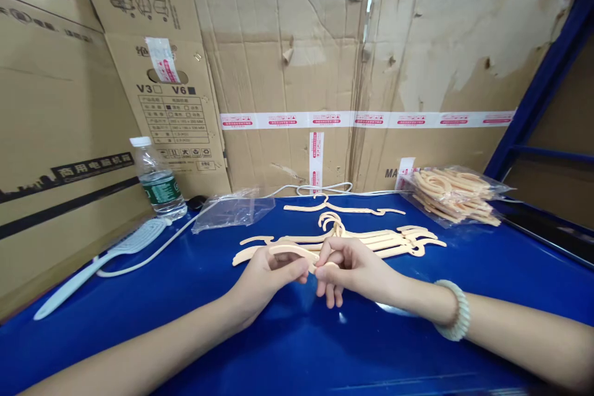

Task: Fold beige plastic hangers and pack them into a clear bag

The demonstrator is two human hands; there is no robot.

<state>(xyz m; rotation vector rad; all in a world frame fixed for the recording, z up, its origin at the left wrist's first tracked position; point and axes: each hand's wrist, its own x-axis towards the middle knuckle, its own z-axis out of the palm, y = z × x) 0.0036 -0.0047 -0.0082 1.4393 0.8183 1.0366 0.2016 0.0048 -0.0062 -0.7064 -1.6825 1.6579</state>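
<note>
A curved cream plastic hanger piece (pixel 293 250) is held up above the blue tabletop, folded-hanger style like the others nearby. My left hand (pixel 266 278) is closed around its left end, thumb below and fingers behind. At the piece's right end my right hand (pixel 355 269) pinches with thumb and forefinger, the other fingers curled loosely down. A bit of cream plastic also shows at the right fingertips; whether it is a separate part is hidden. Just behind the hands lie several cream hangers (pixel 383 242), overlapping with hooks bunched together. Farther back rests one more hanger (pixel 346 207).
At the back right sits a clear bag of cream hanger parts (pixel 457 195). To the left are a water bottle (pixel 160 182), a pale hairbrush (pixel 106 257), an empty plastic bag (pixel 232 211) and a white cable (pixel 185 224). Cardboard sheets (pixel 288 62) wall the back.
</note>
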